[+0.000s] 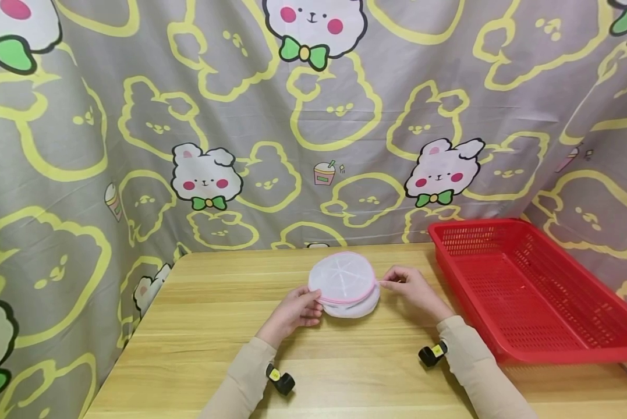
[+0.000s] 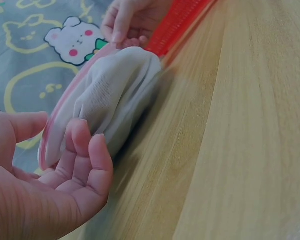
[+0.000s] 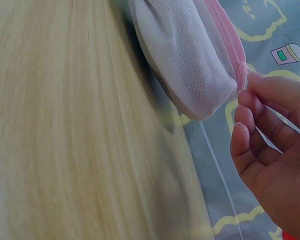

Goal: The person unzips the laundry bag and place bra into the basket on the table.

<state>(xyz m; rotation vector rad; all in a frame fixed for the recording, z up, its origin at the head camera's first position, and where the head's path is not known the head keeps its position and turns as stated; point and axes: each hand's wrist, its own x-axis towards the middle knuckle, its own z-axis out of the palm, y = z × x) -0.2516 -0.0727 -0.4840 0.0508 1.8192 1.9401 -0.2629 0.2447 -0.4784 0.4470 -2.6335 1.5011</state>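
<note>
A round white mesh laundry bag [image 1: 342, 279] with pink trim appears in the middle of the head view, tilted, its top facing up and its softer side sagging below. My left hand [image 1: 298, 308] holds its left edge, the thumb on the pink trim and the fingers curled under the side. At the right edge, my right hand [image 1: 410, 286] pinches a small pink end of the trim between thumb and forefinger. The right wrist view shows this pinch close up beside the mesh bag [image 3: 190, 55]. Whether that end is a zip pull cannot be told.
A large red plastic basket [image 1: 481, 308] with perforated walls stands on the right of the wooden table [image 1: 213, 302]. A grey curtain [image 1: 271, 116] with cartoon rabbits hangs behind and along the sides. Each wrist carries a small black camera [image 1: 280, 381].
</note>
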